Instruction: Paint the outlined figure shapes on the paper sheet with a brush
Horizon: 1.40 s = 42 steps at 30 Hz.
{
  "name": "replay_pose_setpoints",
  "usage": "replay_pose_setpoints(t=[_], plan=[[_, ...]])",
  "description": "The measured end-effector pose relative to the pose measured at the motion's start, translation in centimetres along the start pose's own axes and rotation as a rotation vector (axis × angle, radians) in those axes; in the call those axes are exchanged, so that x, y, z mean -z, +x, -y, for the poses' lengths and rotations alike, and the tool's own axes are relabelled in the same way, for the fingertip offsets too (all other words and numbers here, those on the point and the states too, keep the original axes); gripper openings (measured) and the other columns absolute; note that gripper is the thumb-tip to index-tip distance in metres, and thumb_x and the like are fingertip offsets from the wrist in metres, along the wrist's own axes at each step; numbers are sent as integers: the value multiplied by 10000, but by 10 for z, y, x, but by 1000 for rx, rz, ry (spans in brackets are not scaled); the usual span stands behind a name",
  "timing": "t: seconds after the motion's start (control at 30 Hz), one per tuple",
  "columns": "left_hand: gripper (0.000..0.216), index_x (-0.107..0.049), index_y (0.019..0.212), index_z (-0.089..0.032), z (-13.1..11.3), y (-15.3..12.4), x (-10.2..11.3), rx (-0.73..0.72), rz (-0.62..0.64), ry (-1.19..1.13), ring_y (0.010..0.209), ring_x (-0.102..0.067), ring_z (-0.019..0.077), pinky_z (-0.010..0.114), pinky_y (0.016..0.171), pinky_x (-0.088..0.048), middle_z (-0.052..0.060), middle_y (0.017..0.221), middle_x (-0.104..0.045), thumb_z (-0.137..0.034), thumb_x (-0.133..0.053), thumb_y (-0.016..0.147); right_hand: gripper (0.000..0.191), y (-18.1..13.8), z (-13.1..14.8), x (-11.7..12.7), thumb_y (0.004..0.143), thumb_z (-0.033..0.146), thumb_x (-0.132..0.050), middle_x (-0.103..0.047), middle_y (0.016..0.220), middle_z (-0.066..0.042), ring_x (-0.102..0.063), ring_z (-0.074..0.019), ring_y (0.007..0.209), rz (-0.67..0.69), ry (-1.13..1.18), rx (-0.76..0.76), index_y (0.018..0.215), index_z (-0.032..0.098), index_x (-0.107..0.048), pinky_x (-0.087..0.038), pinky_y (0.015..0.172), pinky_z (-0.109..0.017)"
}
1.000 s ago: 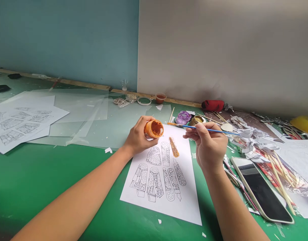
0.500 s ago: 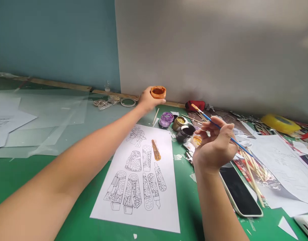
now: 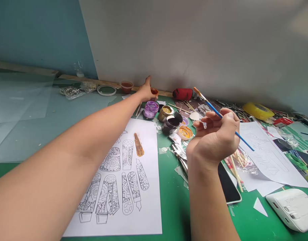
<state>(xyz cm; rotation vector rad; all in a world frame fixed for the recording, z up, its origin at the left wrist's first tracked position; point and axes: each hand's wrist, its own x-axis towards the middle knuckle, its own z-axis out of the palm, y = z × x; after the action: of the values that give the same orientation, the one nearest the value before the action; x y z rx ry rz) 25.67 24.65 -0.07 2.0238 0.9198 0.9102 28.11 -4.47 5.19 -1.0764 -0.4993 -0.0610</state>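
Observation:
My left hand [image 3: 145,90] reaches far across the green table [image 3: 43,140] to the wall's foot. Its fingers are curled round a small orange paint jar [image 3: 155,91], which is low at the table's back edge. My right hand [image 3: 215,135] is raised over the table's middle and pinches a thin blue paintbrush [image 3: 220,115], bristle end up and to the left. Between my arms lies a white sheet [image 3: 148,201] of patterned line drawings. One narrow shape [image 3: 139,149] on it is painted orange-brown.
Open paint jars stand beyond the sheet: purple [image 3: 150,109], gold [image 3: 165,113], dark [image 3: 170,126], plus an orange lid [image 3: 185,132]. A phone [image 3: 228,189], wooden sticks [image 3: 235,169], paper scraps and a white box [image 3: 292,208] crowd the right. Clear plastic sheets [image 3: 23,110] cover the left.
My left hand has carried the orange jar from over the sheet out to the wall and lowered it there. My right hand has lifted and turned the brush tip upward. The view has swung right.

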Motion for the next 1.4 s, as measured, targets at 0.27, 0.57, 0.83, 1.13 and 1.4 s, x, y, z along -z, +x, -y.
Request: replay_pose_setpoints(t=[0.27,0.57,0.83,1.13,1.4], plan=[[633,-456,1365,-244,-31,-84,39,-233,-116,18,1292,-514,286,448,1106,-384,114,1311,-562,-361,-700,793,63,-7,22,-11,846,264,-544,-621,712,33,-563,-88,573,-103,147,-193,809,218,-568,-467,438,-176],[878,-359,1442,-259,-55,-150,44,-9,42,321,1332,-456,344,491,1106,-359,111,1414,-530,-389,-783,684,125,-6,22,-7,782,267,-652,-678,796,22,-596,-87,621,-78,133,-181,867,215,-575,-486,450,-166],[923,-324,1485,-242,-56,-164,41,91,63,447,1365,-417,353,487,1113,-319,128,1455,-507,-470,-771,711,145,-4,21,-7,783,283,-667,-684,800,28,-611,-85,618,-73,107,-181,866,218,-567,-489,447,-167],[756,-472,1365,-231,-58,-148,25,161,78,436,1279,-504,354,466,1057,-349,121,1306,-646,-474,-772,714,275,-4,19,-6,802,426,-721,-636,681,52,-592,-82,556,-46,149,-168,787,214,-546,-483,423,-174],[541,-507,1128,-246,-66,-178,48,-200,-108,123,1093,-600,243,370,905,-505,66,1227,-597,-140,-775,669,314,-10,19,-9,875,481,-631,-527,551,67,-548,-91,499,19,274,-228,741,207,-556,-476,426,-198]])
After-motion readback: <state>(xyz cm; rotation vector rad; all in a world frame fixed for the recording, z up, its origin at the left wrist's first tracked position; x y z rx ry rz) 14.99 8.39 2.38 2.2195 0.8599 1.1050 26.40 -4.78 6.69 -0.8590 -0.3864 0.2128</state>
